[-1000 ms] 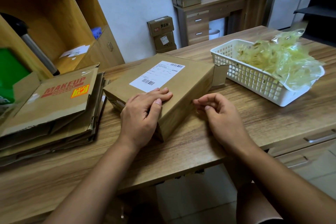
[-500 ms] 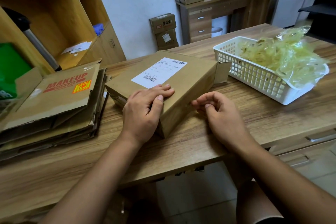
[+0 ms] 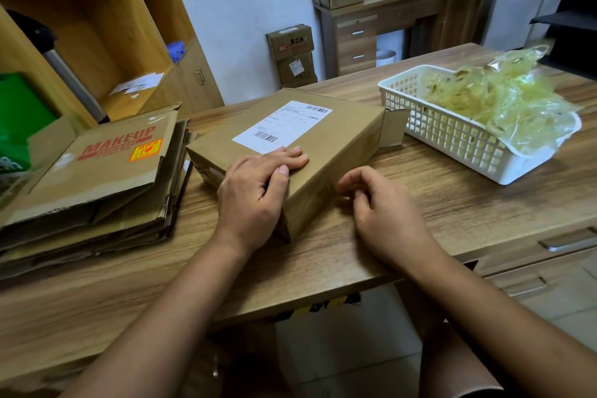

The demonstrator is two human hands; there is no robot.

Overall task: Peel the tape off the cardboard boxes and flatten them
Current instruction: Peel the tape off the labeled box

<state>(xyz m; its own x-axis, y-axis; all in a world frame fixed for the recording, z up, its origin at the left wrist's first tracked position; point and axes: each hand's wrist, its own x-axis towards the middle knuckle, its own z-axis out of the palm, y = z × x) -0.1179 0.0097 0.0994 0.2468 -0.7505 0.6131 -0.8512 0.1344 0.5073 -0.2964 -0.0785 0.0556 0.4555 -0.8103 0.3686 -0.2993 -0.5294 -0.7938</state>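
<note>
**Left hand pressing down a taped box, right hand working at its side**

Head view: a closed cardboard box (image 3: 345, 136) is lying flat on the wooden worktop (image 3: 452, 203), with a white shipping label (image 3: 281, 126) on its top face. One small flap (image 3: 392, 128) is standing open at the box's far right end.

The left hand (image 3: 255, 191) is resting on the near corner of the box top. Its fingers (image 3: 290, 155) are lying straight and pressed together just below the label, and the thumb is running along the top edge.

The right hand (image 3: 384, 213) is sitting on the worktop against the box's near side. Its fingers (image 3: 352, 181) are curling in, tips meeting the thumb right at the side wall. Whether they are pinching tape cannot be told.

Left of the box, a stack of flattened cardboard (image 3: 97, 178) is lying with a red "MAKEUP" print on top.

Right of the box, just beside the open flap, a white basket (image 3: 445, 132) is holding a heap of crumpled clear tape (image 3: 504, 97).

Beyond the box, more boxes (image 3: 290, 55) are standing against the wall.
</note>
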